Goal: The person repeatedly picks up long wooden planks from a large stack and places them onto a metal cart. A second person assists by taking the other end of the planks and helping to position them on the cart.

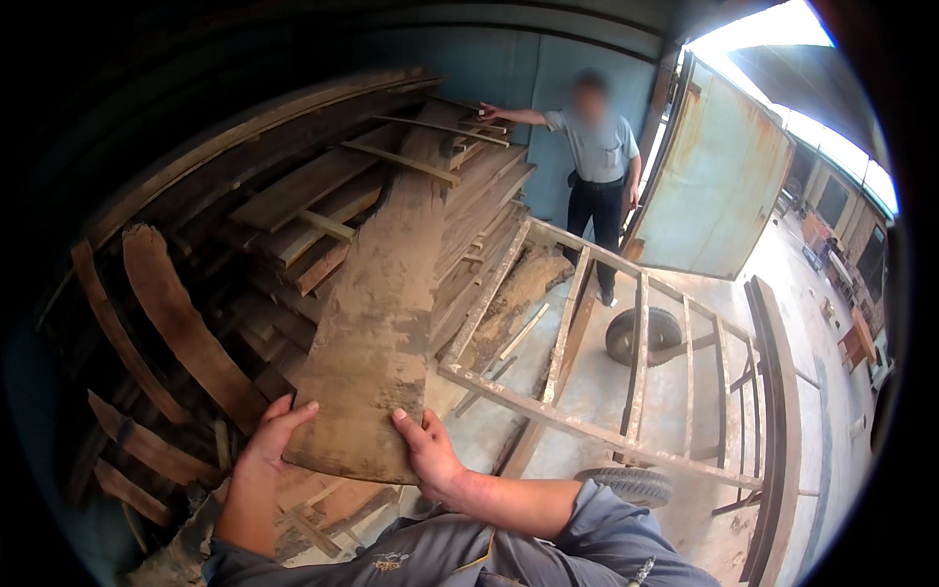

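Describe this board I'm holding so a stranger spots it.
Find the big stack of brown wooden planks. A long, broad brown wooden board stretches from it toward the camera. Unlike its neighbours, it's held at the near end by the left hand and right hand.

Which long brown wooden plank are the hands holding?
The wide, flat brown wooden plank reaching away toward the stacked brown wooden planks. Only its near end sits between the left hand and right hand.

A grey work shirt carries thin yellow piping and a small yellowish marking on its front. The creased left sleeve and right sleeve match its grey, leaving the left hand and right hand bare.
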